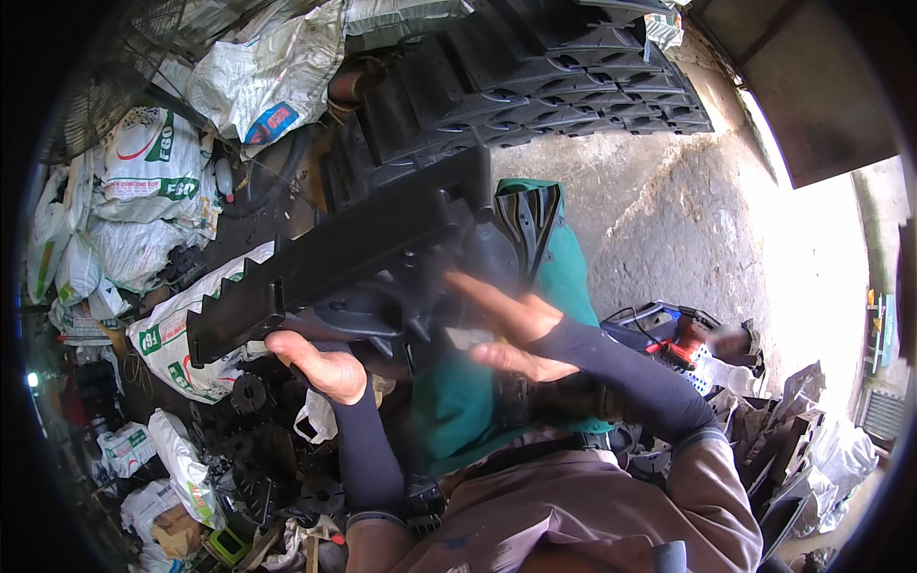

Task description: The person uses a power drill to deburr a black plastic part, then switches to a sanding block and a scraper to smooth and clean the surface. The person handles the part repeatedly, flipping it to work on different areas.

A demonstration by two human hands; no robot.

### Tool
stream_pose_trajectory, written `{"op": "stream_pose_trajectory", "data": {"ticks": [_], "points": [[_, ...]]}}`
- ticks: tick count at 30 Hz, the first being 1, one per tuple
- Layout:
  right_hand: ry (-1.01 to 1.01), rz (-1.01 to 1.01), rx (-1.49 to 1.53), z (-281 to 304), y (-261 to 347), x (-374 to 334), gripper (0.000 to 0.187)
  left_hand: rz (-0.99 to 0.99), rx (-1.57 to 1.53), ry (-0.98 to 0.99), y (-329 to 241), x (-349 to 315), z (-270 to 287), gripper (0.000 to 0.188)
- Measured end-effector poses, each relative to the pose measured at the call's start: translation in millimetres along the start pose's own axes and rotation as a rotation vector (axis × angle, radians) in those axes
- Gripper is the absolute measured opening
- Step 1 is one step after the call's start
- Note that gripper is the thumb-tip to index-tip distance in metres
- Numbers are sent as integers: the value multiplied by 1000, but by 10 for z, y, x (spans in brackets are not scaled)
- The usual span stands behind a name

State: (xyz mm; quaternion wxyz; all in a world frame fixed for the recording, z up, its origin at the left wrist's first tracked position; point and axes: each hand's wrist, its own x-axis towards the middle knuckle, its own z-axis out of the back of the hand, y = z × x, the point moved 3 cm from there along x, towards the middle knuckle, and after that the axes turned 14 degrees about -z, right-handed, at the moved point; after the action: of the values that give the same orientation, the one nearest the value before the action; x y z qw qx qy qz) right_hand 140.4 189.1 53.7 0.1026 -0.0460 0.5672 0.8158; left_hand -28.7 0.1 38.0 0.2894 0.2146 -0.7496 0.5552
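A long black moulded plastic part (353, 253) lies slantwise in front of me, with a toothed edge at its left end and hollow shapes along its near side. My left hand (320, 368) grips its lower left end, thumb on the near side and the other fingers hidden beneath. Over the near side of its right half, my right hand (521, 334) is smeared by motion, with forefinger and thumb apart. A small pale flat piece (468, 338) shows by the right thumb; whether I hold it is unclear. Teal cloth (568, 277) covers my lap below the part.
Stacked black moulded parts (535, 86) stand ahead. White printed sacks (143, 167) crowd the left side, with black round pieces (250, 393) heaped nearer me. At right, a red tool (686, 344) rests in a bin beside the concrete floor (683, 224). Plastic bags (826, 468) lie at lower right.
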Motion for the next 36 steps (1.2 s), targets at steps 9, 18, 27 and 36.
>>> {"op": "stream_pose_trajectory", "data": {"ticks": [9, 18, 27, 36], "points": [[42, 2, 83, -55, -17, 58, 64, -291, 91, 300, 32, -5, 135, 52], [8, 40, 32, -59, -6, 30, 59, -133, 6, 272, 76, -27, 204, 52], [47, 29, 235, -77, 38, -6, 50, -143, 244, 96, 6, 16, 134, 56], [-32, 63, 159, -100, -5, 33, 53, 83, 52, -106, -3, 47, 50, 57]]}}
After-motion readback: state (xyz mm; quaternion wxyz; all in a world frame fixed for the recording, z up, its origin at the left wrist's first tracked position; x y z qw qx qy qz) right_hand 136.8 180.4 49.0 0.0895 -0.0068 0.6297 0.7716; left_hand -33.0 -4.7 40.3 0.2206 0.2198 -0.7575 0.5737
